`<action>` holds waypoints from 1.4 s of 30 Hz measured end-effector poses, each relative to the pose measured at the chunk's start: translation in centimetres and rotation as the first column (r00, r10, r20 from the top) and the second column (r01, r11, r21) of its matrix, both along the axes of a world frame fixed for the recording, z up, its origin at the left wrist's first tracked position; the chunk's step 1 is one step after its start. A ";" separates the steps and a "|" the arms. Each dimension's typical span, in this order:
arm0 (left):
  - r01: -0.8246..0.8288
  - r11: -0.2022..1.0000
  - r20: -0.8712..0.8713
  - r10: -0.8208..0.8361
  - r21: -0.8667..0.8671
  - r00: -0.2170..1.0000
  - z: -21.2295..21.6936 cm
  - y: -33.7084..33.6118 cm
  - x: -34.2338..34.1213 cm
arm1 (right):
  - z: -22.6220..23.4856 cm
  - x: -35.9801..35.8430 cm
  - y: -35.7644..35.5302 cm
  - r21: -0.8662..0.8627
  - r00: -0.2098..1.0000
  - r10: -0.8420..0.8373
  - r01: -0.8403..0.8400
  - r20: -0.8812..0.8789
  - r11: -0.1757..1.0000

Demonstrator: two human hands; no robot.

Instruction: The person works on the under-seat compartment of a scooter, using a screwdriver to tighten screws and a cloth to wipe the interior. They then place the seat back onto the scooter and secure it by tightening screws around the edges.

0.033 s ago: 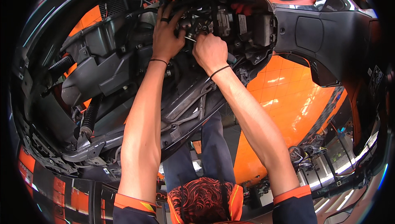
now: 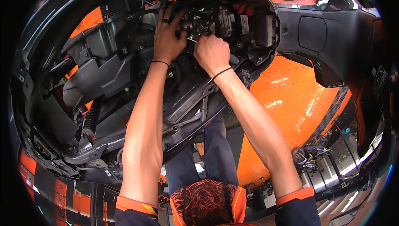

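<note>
My two hands reach into the bared body of a scooter. My left hand [image 2: 168,39] lies over the engine parts [image 2: 189,21], fingers stretched forward and thumb toward the right hand. What its fingertips touch is hidden in shadow. Close beside it, my right hand [image 2: 213,51] is closed, knuckles up, on a thin silver metal rod [image 2: 192,40] that pokes out toward my left thumb. The rod's kind and its far end cannot be made out.
Right of my hands sits a black box with a white label [image 2: 244,24]. Black frame tubes [image 2: 185,107] cross below my wrists. A coil-spring shock absorber [image 2: 89,120] stands at the left. The orange floor [image 2: 274,114] shows at the right, with another machine's parts [image 2: 309,155] beyond.
</note>
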State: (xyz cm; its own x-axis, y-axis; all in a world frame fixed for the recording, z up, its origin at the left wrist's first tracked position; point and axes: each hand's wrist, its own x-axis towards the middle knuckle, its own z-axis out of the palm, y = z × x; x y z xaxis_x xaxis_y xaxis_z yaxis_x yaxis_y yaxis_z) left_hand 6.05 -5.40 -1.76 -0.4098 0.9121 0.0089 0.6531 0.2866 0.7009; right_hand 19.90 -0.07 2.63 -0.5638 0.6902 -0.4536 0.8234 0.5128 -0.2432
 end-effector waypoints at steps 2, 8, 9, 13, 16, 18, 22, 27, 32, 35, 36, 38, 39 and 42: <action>0.001 1.000 -0.028 -0.002 -0.017 1.000 -0.1 -0.1 0.0 | 0.0 -0.2 -0.3 0.006 0.998 -0.061 0.061 0.004 0.998; 0.039 0.999 -0.022 -0.040 -0.011 0.999 -0.4 -0.2 0.1 | -0.3 -0.1 -0.3 0.016 0.999 -0.034 0.034 0.008 0.999; 0.038 0.999 -0.022 -0.038 -0.003 0.999 -0.4 -0.2 0.2 | -0.3 -0.1 -0.3 0.008 1.000 -0.023 0.023 -0.002 1.000; 0.030 0.999 -0.043 -0.031 -0.009 0.999 0.0 -0.1 0.3 | 0.1 -0.5 -0.5 0.039 0.992 -0.120 0.121 -0.022 0.992; 0.044 0.999 -0.041 -0.045 -0.026 0.998 -0.2 -0.2 0.2 | 0.0 -0.4 -0.4 0.011 0.993 -0.105 0.105 -0.046 0.994; 0.066 0.998 -0.061 -0.065 0.012 0.996 -0.7 -0.3 0.1 | -0.1 -0.2 -0.3 -0.011 0.996 -0.086 0.086 -0.029 0.996; 0.063 0.996 -0.032 -0.065 -0.059 0.997 -0.8 -0.3 -0.1 | -0.4 -0.5 -0.5 0.000 0.987 -0.156 0.156 -0.046 0.988; -0.023 0.985 0.139 0.048 -0.171 0.989 1.8 2.6 -2.1 | -0.5 -1.2 -0.6 -0.043 0.974 -0.227 0.226 -0.014 0.973; 0.194 0.941 -0.400 -0.297 -0.279 0.867 4.2 5.8 -1.3 | 3.1 1.3 0.7 -0.092 0.953 -0.220 0.205 -0.210 0.974; 0.341 0.863 -0.024 -0.376 -0.374 0.926 4.0 7.4 0.1 | 8.2 4.5 0.3 -0.063 0.786 -0.340 0.361 -0.516 0.930; 0.392 0.831 0.154 -0.361 -0.395 0.920 3.8 7.8 0.5 | 10.2 5.5 -0.2 0.001 0.655 -0.412 0.533 -0.634 0.846; 0.397 0.819 0.138 -0.374 -0.414 0.917 3.4 8.0 0.7 | 13.4 7.7 -0.8 -0.218 0.293 -0.523 0.670 -0.800 0.709; 0.408 0.805 0.139 -0.388 -0.431 0.911 3.3 7.8 0.9 | 15.0 9.2 -1.4 -0.258 0.217 -0.552 0.710 -0.805 0.655; 0.364 0.803 0.063 -0.381 -0.471 0.923 2.8 7.2 1.5 | 17.3 12.8 -2.9 -0.604 -0.289 -0.606 0.680 -0.741 0.415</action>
